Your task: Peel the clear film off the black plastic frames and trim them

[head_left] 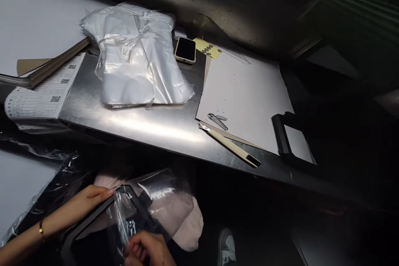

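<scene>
Clear plastic film — by its look, a clear bag (pixel 165 199) — is covering one corner of a black frame (pixel 89 221), which is tilting low in view, in front of the bench (pixel 162 131). The left hand (pixel 92 197) is gripping the frame near that corner, thumb uppermost; the right hand (pixel 152 249) is curling inward, apparently pinching the film. For clean handling, the left should be steadying the frame while the right is keeping the film slack, as the angular corners could be snagging it. The left fingers are mostly hiding underneath; the lower edge is cutting off the right hand and the frame. Glare is obscuring whether the frame is sitting inside the bag or merely beneath it.
</scene>
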A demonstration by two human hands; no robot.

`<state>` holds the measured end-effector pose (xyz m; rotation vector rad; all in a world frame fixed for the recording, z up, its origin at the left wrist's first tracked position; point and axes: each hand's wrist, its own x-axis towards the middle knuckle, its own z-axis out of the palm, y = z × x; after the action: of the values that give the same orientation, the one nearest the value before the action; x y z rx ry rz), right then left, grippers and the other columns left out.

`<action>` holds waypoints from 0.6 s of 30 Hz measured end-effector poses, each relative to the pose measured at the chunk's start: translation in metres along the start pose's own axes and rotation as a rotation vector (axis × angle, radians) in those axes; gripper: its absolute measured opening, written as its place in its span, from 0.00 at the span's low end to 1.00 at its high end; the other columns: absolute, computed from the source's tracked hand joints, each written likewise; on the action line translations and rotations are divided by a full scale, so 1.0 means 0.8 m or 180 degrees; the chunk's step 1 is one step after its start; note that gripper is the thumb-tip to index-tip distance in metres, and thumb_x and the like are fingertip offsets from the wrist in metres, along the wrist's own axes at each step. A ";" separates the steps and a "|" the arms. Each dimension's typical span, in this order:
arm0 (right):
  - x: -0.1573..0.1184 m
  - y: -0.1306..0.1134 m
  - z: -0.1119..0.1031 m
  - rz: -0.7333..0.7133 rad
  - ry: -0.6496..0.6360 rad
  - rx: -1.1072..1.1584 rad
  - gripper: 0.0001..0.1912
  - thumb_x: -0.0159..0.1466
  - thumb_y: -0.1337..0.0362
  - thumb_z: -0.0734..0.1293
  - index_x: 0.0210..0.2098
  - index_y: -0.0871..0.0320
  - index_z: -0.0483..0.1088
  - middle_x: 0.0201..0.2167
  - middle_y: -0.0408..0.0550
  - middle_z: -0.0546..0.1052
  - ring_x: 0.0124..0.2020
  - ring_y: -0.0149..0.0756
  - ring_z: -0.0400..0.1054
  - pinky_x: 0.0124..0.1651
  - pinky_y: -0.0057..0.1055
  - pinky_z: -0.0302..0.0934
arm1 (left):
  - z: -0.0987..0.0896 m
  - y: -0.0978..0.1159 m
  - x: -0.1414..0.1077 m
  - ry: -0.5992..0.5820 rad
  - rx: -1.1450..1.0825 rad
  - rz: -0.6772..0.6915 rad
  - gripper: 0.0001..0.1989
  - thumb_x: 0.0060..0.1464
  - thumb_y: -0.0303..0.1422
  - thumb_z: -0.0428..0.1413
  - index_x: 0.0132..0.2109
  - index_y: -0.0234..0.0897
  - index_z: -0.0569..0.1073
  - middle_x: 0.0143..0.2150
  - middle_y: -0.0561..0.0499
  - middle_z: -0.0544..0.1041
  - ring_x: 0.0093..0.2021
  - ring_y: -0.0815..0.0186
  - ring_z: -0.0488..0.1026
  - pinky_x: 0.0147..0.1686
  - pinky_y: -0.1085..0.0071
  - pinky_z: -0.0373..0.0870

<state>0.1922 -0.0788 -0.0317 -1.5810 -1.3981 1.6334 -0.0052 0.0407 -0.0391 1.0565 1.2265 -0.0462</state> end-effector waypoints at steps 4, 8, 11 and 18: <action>0.034 -0.013 -0.019 0.0048 0.0304 0.0060 0.04 0.56 0.67 0.61 0.30 0.58 0.67 0.24 0.42 0.68 0.27 0.27 0.63 0.29 0.22 0.59 | -0.007 -0.025 0.001 0.0216 -0.0195 -0.0293 0.24 0.43 0.52 0.48 0.16 0.36 0.58 0.12 0.59 0.55 0.14 0.74 0.51 0.17 0.75 0.45; 0.055 -0.031 -0.049 -0.0211 0.0591 -0.0076 0.06 0.59 0.65 0.58 0.29 0.59 0.64 0.24 0.43 0.65 0.27 0.29 0.60 0.30 0.25 0.55 | -0.007 -0.016 -0.007 0.0227 -0.0432 -0.0398 0.22 0.47 0.48 0.49 0.18 0.33 0.66 0.11 0.54 0.65 0.12 0.74 0.56 0.16 0.76 0.46; 0.057 -0.045 -0.069 -0.0528 0.0705 -0.0173 0.07 0.60 0.66 0.56 0.30 0.59 0.64 0.27 0.44 0.64 0.28 0.29 0.59 0.31 0.26 0.54 | -0.004 0.002 -0.023 0.0220 -0.0586 -0.0288 0.20 0.48 0.44 0.50 0.21 0.32 0.70 0.13 0.54 0.68 0.13 0.74 0.60 0.16 0.78 0.49; 0.034 -0.050 -0.042 -0.1236 0.0478 -0.0041 0.06 0.58 0.63 0.60 0.27 0.55 0.67 0.26 0.41 0.67 0.26 0.25 0.62 0.25 0.19 0.54 | 0.029 -0.004 -0.018 -0.0995 -0.2992 -0.0964 0.31 0.40 0.58 0.47 0.33 0.32 0.72 0.31 0.41 0.75 0.29 0.58 0.72 0.26 0.66 0.67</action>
<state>0.2047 -0.0294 -0.0028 -1.3065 -1.5225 1.2545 0.0039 0.0160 -0.0310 0.0378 0.9368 0.1204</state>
